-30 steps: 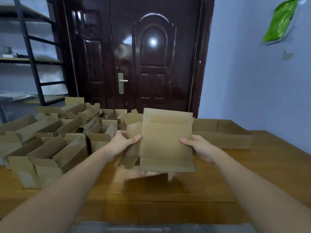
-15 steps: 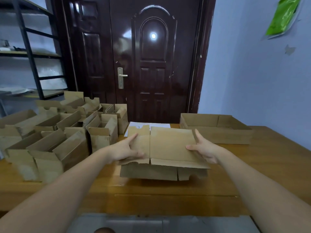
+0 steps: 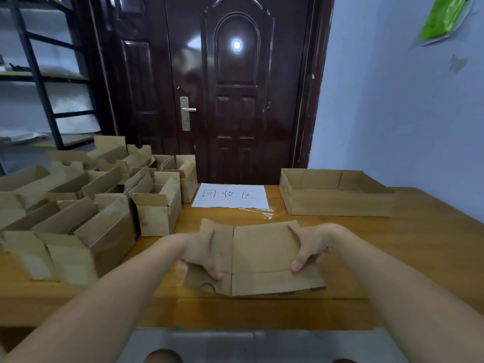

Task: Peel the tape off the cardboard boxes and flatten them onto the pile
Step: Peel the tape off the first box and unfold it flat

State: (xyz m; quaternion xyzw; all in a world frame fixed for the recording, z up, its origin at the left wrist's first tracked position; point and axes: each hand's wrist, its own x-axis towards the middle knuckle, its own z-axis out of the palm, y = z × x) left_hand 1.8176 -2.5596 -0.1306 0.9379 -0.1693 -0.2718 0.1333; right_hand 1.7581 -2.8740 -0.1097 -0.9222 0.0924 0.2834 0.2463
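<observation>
Both hands are down on one flattened box, which lies flat on the desk right at the near edge. The left hand sits on its left side, the right hand on its right. From what I can see, each thumb reaches over the top face toward the near edge while the other fingers wrap over the far edge of the cardboard, so both hands look like they're gripping it, though the fingers behind the card are mostly hidden. The near flap of the box sticks out past both thumbs, and there's a half-round notch in the flap just below the left thumb.

Just beyond the fingers, farther out on the desk, there's a white sheet of paper with handwritten characters on it. A crumpled strip of clear tape lies between that sheet and the right hand's fingers.

Off to the left of the left hand is a crowd of still-standing cardboard boxes, flaps open, packed close together. Past the right hand, up and to the right, sits a shallow cardboard tray. Behind everything is a dark brown door, with a metal shelf rack far left.
</observation>
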